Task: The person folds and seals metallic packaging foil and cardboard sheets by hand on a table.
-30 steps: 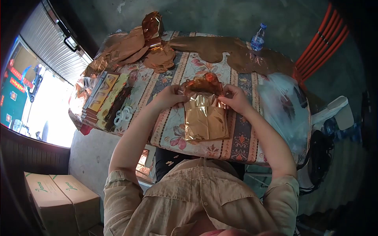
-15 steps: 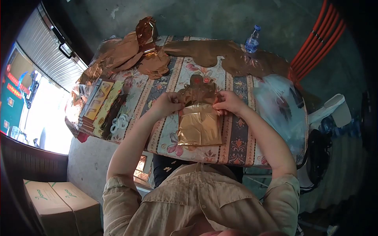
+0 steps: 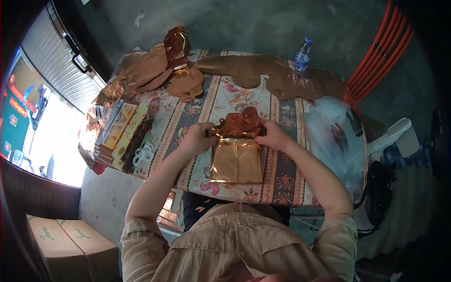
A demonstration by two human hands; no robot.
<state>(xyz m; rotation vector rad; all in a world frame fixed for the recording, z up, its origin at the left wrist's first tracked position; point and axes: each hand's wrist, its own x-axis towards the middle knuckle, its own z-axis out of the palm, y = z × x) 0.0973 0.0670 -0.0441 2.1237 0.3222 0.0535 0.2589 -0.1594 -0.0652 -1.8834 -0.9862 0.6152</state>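
Observation:
A folded gold foil balloon (image 3: 236, 162) lies in front of me on the patterned tablecloth (image 3: 235, 101). Its lower part is a flat, creased rectangle, while the upper end is a crinkled, copper-coloured flap (image 3: 237, 124). At the flap's left edge, my left hand (image 3: 198, 137) pinches the foil between thumb and fingers. Opposite it, my right hand (image 3: 272, 135) grips the right edge, with the fingertips partly hidden behind the foil.
More flat foil (image 3: 235, 70) stretches along the far edge, with a water bottle (image 3: 302, 55) beside it. Crumpled foil (image 3: 141, 70) lies at far left. Printed packets (image 3: 120, 129) and white ribbon rolls (image 3: 143, 154) sit left; a clear plastic bag (image 3: 331, 136) lies right.
The foil's upper end has gone from lying fairly flat to being bent and crumpled towards me between my hands. My view has tilted slightly, so the table appears lower.

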